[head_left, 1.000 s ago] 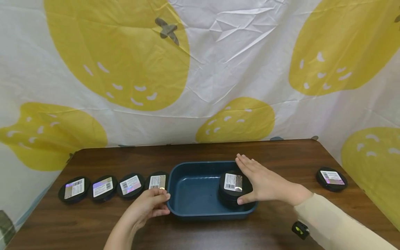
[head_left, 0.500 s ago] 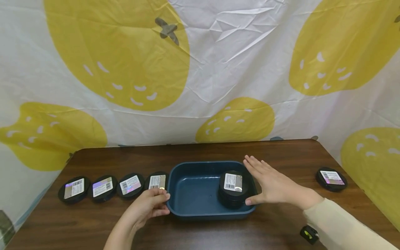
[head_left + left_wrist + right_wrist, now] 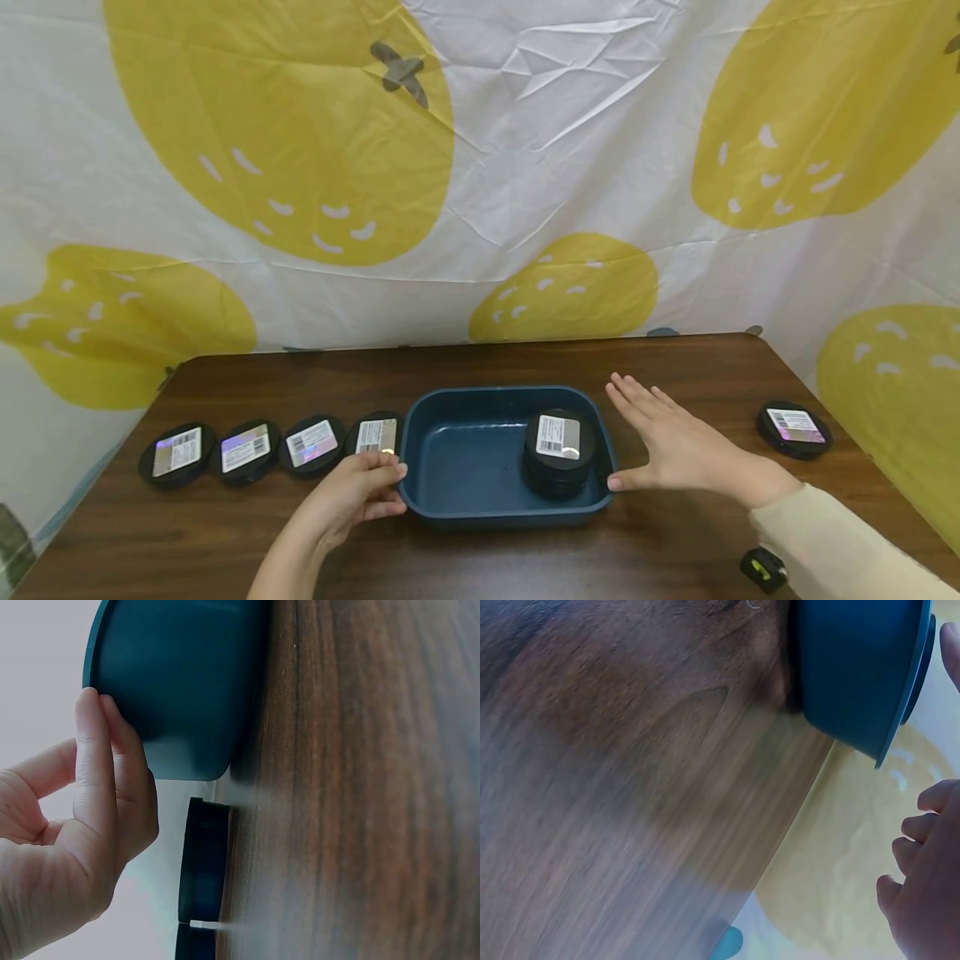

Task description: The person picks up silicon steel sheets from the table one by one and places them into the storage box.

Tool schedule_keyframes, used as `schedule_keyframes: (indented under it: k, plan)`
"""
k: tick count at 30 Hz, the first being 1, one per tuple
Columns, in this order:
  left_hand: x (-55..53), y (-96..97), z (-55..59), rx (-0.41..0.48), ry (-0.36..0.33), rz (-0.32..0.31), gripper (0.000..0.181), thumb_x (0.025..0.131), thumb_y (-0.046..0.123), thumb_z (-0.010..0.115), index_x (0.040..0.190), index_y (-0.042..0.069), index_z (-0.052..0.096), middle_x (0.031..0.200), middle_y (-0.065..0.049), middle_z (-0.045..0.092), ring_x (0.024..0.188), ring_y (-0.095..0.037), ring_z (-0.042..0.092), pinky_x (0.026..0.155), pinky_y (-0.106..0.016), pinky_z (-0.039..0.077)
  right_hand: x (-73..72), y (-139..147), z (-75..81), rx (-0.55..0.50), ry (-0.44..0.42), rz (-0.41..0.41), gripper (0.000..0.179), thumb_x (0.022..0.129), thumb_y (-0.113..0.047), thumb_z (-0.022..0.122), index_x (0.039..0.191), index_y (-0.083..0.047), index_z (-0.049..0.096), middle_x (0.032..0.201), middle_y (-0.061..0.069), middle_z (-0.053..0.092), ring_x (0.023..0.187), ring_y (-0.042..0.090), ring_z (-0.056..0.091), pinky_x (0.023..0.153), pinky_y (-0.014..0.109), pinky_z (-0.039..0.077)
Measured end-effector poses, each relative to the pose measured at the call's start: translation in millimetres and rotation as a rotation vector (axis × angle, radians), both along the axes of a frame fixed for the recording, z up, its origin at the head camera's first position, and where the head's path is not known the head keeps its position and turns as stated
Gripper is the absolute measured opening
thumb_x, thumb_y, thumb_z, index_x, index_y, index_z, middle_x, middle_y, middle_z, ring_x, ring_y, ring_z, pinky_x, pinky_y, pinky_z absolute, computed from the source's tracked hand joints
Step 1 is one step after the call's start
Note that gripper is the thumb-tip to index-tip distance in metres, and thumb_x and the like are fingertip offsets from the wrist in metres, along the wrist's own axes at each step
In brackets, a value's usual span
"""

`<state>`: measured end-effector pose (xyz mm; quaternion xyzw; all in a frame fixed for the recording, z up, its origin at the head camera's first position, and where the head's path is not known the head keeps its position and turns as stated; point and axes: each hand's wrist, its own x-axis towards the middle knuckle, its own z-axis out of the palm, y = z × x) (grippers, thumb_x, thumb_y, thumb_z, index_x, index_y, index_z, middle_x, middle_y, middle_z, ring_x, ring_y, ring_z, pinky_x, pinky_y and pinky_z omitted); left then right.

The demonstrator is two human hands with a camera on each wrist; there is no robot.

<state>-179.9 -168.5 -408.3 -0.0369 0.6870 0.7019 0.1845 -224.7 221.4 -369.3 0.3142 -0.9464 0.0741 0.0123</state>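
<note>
A dark blue rectangular plastic bin (image 3: 465,512) sits on the table. My left hand (image 3: 356,492) pinches its left rim between thumb and fingers; in the left wrist view the fingertips (image 3: 90,705) lie on the bin's rim. Inside the bin, at its right end, stands a stack of round black flat containers (image 3: 558,454); the top one bears a white and silver label. My right hand (image 3: 686,450) is held just off the bin's right end, fingers extended and thumb spread, holding nothing. The right wrist view catches only part of that hand (image 3: 930,862).
Left of the bin several more round black containers (image 3: 247,452) lie in a row, the nearest (image 3: 375,435) partly behind my left hand. Another black container (image 3: 793,429) lies at the table's far right. A fabric with yellow fruit print (image 3: 495,167) hangs behind the wooden table (image 3: 525,567).
My right hand has moved right, from around the stack of black containers to outside the bin. The stack stays in place, and my left hand keeps its hold on the rim.
</note>
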Motion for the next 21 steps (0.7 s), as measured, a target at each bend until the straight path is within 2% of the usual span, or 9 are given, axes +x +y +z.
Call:
schedule_keyframes:
  k: [6,13,21]
  plan:
    - [0.4,-0.4,0.2,0.003,0.004,-0.002,0.012,0.094,0.008,0.051,0.097,-0.003,0.050,0.076,-0.005,0.053,0.064,-0.012,0.058,0.062,-0.024,0.056,2.0,10,-0.9,-0.013,-0.006,-0.012,0.113,0.069,-0.070,0.063,0.144,0.004,0.022,0.152,0.021,0.016,0.139,0.036,0.016,0.114,0.045,0.011]
    - [0.7,-0.2,2.1,0.011,0.016,-0.007,0.011,0.093,0.008,0.052,0.096,-0.003,0.050,0.075,-0.005,0.054,0.063,-0.012,0.059,0.062,-0.024,0.056,5.3,21,-0.2,-0.024,0.002,-0.032,0.111,0.070,-0.061,0.069,0.145,0.003,0.019,0.151,0.022,0.016,0.138,0.038,0.016,0.116,0.040,0.006]
    - [1.5,-0.4,0.8,0.012,0.012,-0.001,0.011,0.093,0.008,0.052,0.096,-0.002,0.050,0.076,-0.005,0.053,0.064,-0.011,0.058,0.063,-0.024,0.056,5.2,32,-3.2,-0.036,-0.014,-0.064,0.111,0.071,-0.060,0.069,0.147,0.000,0.014,0.151,0.024,0.016,0.138,0.039,0.015,0.114,0.047,0.009]
